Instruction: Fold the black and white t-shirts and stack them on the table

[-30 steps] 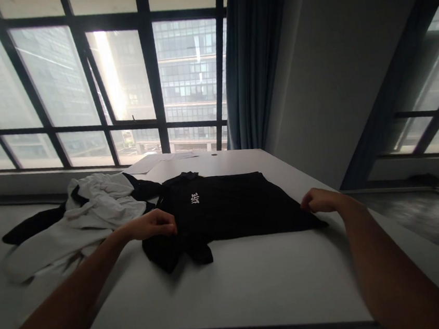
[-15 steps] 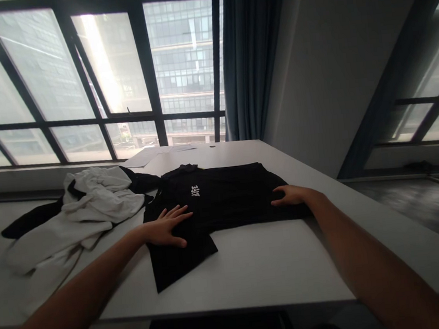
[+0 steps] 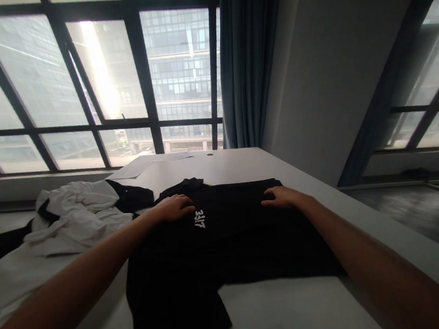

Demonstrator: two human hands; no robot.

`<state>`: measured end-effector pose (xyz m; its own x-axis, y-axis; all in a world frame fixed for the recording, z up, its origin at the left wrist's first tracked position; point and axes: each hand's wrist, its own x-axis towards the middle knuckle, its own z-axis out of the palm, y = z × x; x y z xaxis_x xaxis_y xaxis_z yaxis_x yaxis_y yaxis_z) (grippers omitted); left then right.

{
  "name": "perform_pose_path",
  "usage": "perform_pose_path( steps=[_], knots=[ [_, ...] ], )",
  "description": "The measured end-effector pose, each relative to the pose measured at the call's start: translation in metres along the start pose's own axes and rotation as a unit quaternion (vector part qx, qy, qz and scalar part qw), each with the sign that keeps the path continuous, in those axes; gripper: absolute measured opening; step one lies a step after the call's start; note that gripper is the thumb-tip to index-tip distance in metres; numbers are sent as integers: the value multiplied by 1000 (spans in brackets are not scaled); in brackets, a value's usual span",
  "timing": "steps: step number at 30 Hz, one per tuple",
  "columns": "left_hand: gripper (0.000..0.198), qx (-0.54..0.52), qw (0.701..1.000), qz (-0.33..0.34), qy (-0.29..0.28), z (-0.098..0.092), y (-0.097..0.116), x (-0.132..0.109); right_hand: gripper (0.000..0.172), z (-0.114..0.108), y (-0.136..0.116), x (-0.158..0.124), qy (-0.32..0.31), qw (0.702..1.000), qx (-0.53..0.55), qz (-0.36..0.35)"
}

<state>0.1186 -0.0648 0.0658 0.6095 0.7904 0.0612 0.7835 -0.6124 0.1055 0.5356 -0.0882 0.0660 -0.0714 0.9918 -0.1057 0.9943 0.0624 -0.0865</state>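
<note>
A black T-shirt (image 3: 227,237) with a small white logo (image 3: 199,218) lies spread on the white table (image 3: 297,308). My left hand (image 3: 175,207) rests on the shirt's far left part, just beside the logo, fingers laid flat. Over on the shirt's far right edge my right hand (image 3: 280,196) lies palm down with its fingers stretched out. Neither hand grips the cloth. One sleeve of the shirt hangs toward the near table edge at the left.
A heap of white and black clothes (image 3: 72,216) sits to the left of the shirt. Sheets of paper (image 3: 144,164) lie at the table's far end by the window. A dark curtain (image 3: 248,62) hangs behind, and a grey wall stands to the right.
Both hands slid from the shirt's near edge to its far side, opening from pinches to flat palms. The shirt now lies closer to me, and the view has moved forward.
</note>
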Motion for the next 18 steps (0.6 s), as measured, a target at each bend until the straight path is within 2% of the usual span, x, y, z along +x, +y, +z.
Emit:
perform_pose_path(
  steps=[4, 7, 9, 14, 18],
  knots=[
    [78, -5, 992, -120, -43, 24, -52, 63, 88, 19, 10, 31, -31, 999, 12, 13],
    [88, -11, 985, -158, -63, 39, -83, 93, 96, 29, 22, 54, -48, 997, 18, 50],
    [89, -15, 983, -172, -65, 45, -100, 110, 95, 32, 26, 69, -48, 997, 22, 63],
    [84, -5, 981, -186, -58, 55, -133, 150, 85, 40, 29, 111, -18, 995, 13, 95],
    [81, -2, 980, -195, -48, 59, -144, 168, 82, 47, 29, 137, 14, 994, 7, 108]
  ],
)
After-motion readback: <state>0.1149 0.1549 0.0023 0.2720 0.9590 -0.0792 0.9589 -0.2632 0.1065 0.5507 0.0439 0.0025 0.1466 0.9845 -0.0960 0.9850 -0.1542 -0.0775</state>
